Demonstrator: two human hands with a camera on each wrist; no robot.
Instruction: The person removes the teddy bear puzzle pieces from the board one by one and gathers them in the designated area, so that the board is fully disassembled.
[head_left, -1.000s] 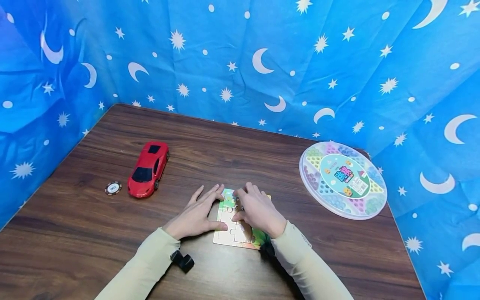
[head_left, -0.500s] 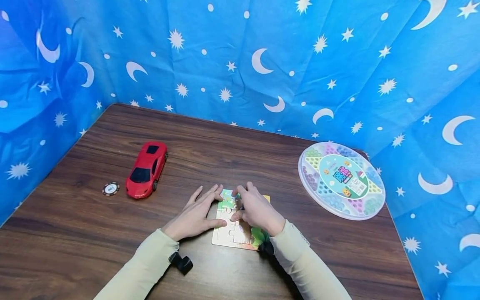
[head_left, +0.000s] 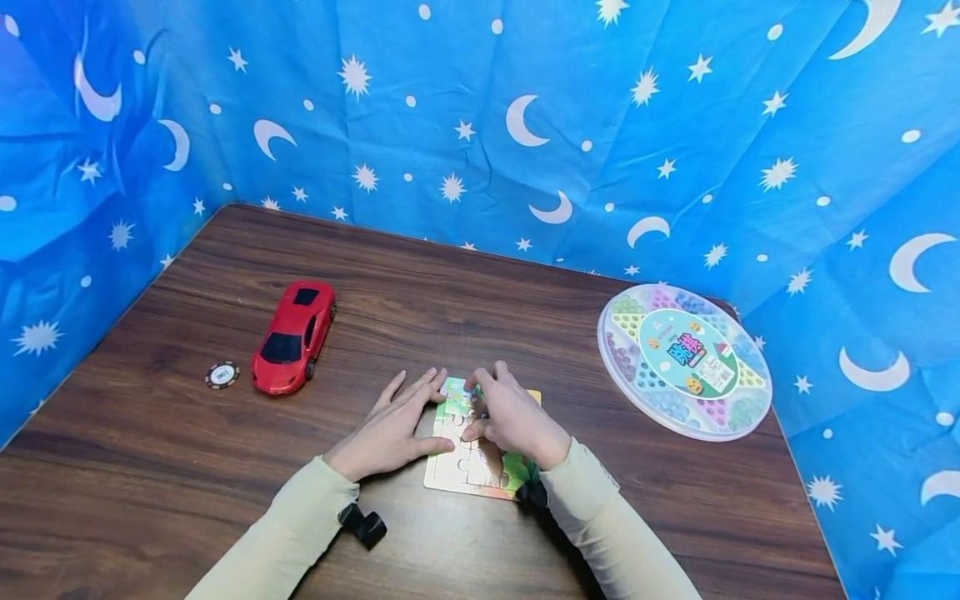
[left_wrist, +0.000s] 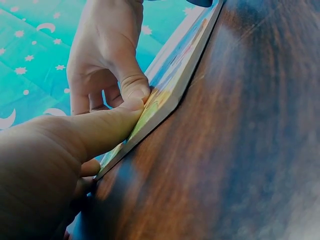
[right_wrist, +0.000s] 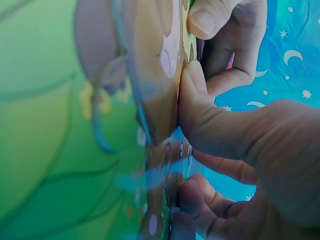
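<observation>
Shift since half a second ago: almost none; the left hand [head_left: 390,433] and right hand [head_left: 517,421] keep their places on the jigsaw puzzle [head_left: 450,477], and only the whole view has tilted slightly.
Sleeves: pale [head_left: 296,512], reaching in from the near side, black straps [head_left: 363,525] at the wrists.
Left hand: palm over bare wood, thumb and forefinger spread wide, touching the puzzle's left border; the puzzle lies to their right.
Right hand: nearer the puzzle's middle, fingers bent down onto its face; cannot tell whether a piece is pinched.
Thumbs: near each other on the puzzle's left half.
Puzzle: flat on the tabletop [head_left: 450,317] between the hands; its long axis probably runs away from the person, though the slant of view leaves that unsure.
Chip: round poker chip [head_left: 222,375], well left of the hands.
Car: red toy car [head_left: 294,337], just beside the chip, nose toward the person.
Disc: round board game [head_left: 688,354], well right.
Backdrop: blue cloth [head_left: 412,142] with moons and stars.
</observation>
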